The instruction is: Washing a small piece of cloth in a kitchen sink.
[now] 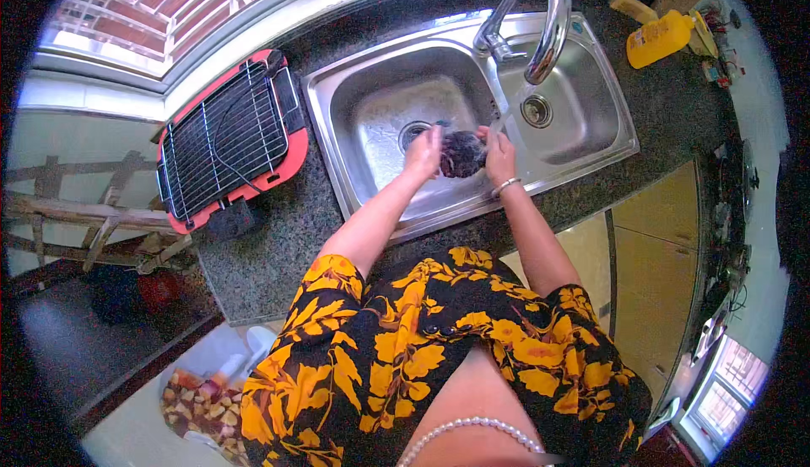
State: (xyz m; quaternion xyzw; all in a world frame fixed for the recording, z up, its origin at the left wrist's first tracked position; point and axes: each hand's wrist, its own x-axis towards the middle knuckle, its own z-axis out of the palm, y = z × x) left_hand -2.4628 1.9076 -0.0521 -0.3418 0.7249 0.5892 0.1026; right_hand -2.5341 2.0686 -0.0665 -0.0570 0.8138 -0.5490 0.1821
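A dark, rounded, purplish-black item point(463, 154) is held between my two hands over the large left basin point(405, 100) of a stainless-steel sink. My left hand point(424, 154) grips its left side, slightly blurred. On its right side are the fingers of my right hand point(500, 154), near the divider between the basins; a bracelet circles that wrist. Water falls from the chrome gooseneck faucet point(557, 30) onto my right hand. What the item is exactly, I cannot tell. Part of the basin's drain point(414, 133) shows behind my left hand.
A smaller basin point(573, 81) adjoins on the right. Left of the sink, a red-and-black electric grill point(231, 144) with a wire rack rests on the speckled stone countertop point(285, 264). A yellow plastic bottle point(659, 40) stands at the back right. A barred window point(183, 11) is at upper left.
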